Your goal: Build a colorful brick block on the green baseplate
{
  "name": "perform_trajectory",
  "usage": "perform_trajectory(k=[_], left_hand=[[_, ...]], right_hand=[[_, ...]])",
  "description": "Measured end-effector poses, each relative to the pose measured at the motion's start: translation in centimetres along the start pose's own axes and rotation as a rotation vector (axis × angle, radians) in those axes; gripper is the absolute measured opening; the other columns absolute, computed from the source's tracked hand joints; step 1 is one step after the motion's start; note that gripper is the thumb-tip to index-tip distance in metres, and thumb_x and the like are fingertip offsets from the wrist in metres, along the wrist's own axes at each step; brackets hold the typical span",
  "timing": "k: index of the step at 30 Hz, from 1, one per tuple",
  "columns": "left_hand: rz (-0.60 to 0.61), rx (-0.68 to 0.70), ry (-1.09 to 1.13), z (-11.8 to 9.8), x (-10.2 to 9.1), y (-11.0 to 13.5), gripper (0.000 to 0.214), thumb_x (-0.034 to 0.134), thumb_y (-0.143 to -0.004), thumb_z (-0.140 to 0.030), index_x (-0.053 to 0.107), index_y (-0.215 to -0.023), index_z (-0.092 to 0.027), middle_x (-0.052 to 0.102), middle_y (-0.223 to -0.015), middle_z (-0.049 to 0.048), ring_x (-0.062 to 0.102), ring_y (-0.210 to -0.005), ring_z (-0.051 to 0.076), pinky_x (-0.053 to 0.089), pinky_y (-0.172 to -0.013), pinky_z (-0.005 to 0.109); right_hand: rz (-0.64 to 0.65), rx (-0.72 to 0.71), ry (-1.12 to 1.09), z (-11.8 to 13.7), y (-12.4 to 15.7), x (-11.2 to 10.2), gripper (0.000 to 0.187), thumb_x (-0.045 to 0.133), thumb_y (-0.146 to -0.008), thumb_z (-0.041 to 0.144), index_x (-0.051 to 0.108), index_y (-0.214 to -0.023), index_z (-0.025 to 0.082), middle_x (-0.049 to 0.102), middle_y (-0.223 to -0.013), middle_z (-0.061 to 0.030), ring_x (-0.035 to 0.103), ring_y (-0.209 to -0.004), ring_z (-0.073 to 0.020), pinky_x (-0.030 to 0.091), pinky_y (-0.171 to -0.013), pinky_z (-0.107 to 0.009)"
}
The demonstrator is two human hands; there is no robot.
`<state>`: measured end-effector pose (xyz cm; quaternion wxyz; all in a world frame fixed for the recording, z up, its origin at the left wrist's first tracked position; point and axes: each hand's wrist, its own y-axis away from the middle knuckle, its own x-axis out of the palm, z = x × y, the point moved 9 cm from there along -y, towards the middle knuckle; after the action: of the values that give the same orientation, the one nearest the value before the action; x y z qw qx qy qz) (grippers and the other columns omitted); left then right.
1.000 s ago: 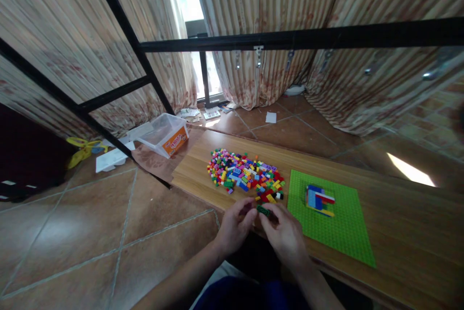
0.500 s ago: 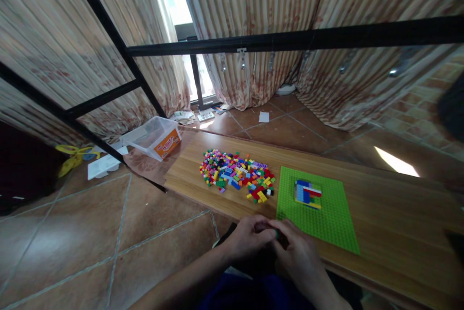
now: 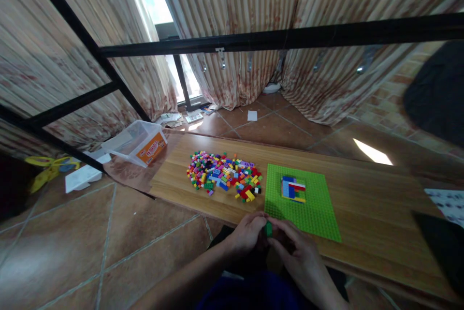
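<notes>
Between my two hands, just in front of the bench edge, is a small green toy brick [image 3: 268, 228]. My left hand [image 3: 250, 233] is closed with its thumb and fingers on the brick's left side. On the other side, the fingertips of my right hand [image 3: 294, 246] pinch it too. Past my hands lies a flat green baseplate [image 3: 319, 218], with a low block of blue, white, red and yellow bricks [image 3: 293, 189] standing on it. Left of the plate spreads a pile of loose coloured bricks [image 3: 224, 174].
The wooden bench [image 3: 366, 203] runs left to right. A clear plastic box [image 3: 139, 143] with an orange label sits beyond its left end. A black metal frame [image 3: 253, 41] crosses in front of the curtains. A dark flat object [image 3: 440, 247] lies at the right.
The green brick, mostly hidden between my fingers before, now shows more plainly. My right thumb has come down a little from it. The view has turned slightly right.
</notes>
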<state>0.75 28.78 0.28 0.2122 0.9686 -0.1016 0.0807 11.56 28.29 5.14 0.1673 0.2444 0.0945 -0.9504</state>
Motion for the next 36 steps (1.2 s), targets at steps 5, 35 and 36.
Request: perform_trajectory(k=[5, 35, 36], left_hand=[[0.027, 0.016, 0.057, -0.7, 2.1, -1.6, 0.03, 0.038, -0.085, -0.038, 0.051, -0.07, -0.017, 0.042, -0.046, -0.0055, 0.038, -0.038, 0.008, 0.03, -0.041, 0.021], [-0.164, 0.606, -1.158, -5.1, 3.5, -4.8, 0.047, 0.046, -0.092, -0.027, 0.045, -0.139, -0.021, 0.059, -0.108, 0.0095, 0.061, -0.094, 0.022, 0.056, -0.083, 0.036], [-0.163, 0.602, -1.162, -5.0, 3.5, -4.9, 0.047, 0.046, -0.092, -0.027, 0.045, -0.139, -0.021, 0.059, -0.107, 0.0093, 0.061, -0.093, 0.022, 0.056, -0.082, 0.035]], right_hand=[[-0.106, 0.084, 0.001, -1.0, 0.4, -1.5, 0.038, 0.061, -0.085, 0.037, 0.065, -0.122, 0.028, 0.07, -0.115, -0.0065, 0.068, -0.099, -0.0198, 0.058, -0.082, -0.033], [-0.476, 0.079, 0.273, -7.3, -4.6, -8.2, 0.051, 0.054, -0.087, 0.057, 0.065, -0.119, 0.02, 0.068, -0.094, -0.0088, 0.059, -0.081, -0.0214, 0.05, -0.076, -0.038], [-0.489, 0.081, 0.263, -7.4, -4.4, -8.3, 0.05, 0.054, -0.087, 0.057, 0.066, -0.118, 0.02, 0.069, -0.094, -0.009, 0.059, -0.081, -0.0213, 0.05, -0.075, -0.038]])
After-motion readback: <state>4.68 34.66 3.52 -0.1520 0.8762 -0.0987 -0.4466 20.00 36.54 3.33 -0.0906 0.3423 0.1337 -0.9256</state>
